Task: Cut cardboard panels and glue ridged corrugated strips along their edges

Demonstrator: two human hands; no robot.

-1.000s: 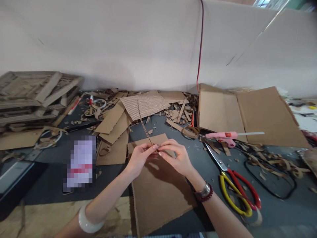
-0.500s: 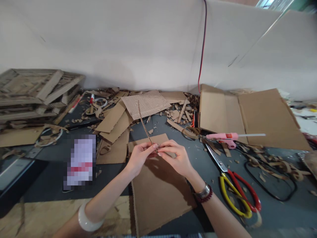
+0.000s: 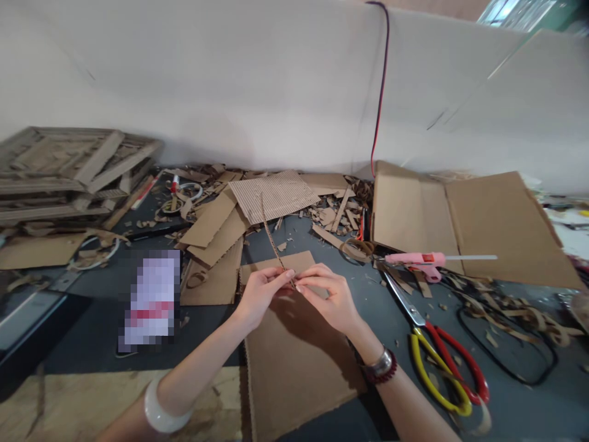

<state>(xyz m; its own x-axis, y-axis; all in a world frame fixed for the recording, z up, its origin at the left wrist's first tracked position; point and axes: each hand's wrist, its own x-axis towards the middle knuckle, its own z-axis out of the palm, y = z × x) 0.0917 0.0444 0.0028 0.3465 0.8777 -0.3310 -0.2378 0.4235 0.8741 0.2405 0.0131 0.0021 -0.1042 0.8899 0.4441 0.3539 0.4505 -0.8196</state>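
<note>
Both hands meet over a flat cardboard sheet [image 3: 299,368] near the middle of the bench. Between thumb and fingers, my left hand [image 3: 260,298] pinches the near end of a thin corrugated cardboard strip [image 3: 272,239]. The strip rises away from me, its far end standing in front of a ribbed cardboard piece [image 3: 276,196]. My right hand [image 3: 329,294] is closed at that same near end, thumb and fingertips pressed together on the strip. Exactly how the fingertips grip it is partly hidden.
Red-and-yellow-handled scissors [image 3: 442,356] and a pink glue gun [image 3: 427,261] lie to the right. Behind them stands a folded cardboard piece [image 3: 506,227]. A phone [image 3: 151,301] lies left, near stacked cardboard frames [image 3: 69,166]. Cardboard scraps [image 3: 331,212] litter the back.
The view has shifted slightly, so most things sit a little lower and to the right. Both hands keep nearly the same pinch on the strip.
</note>
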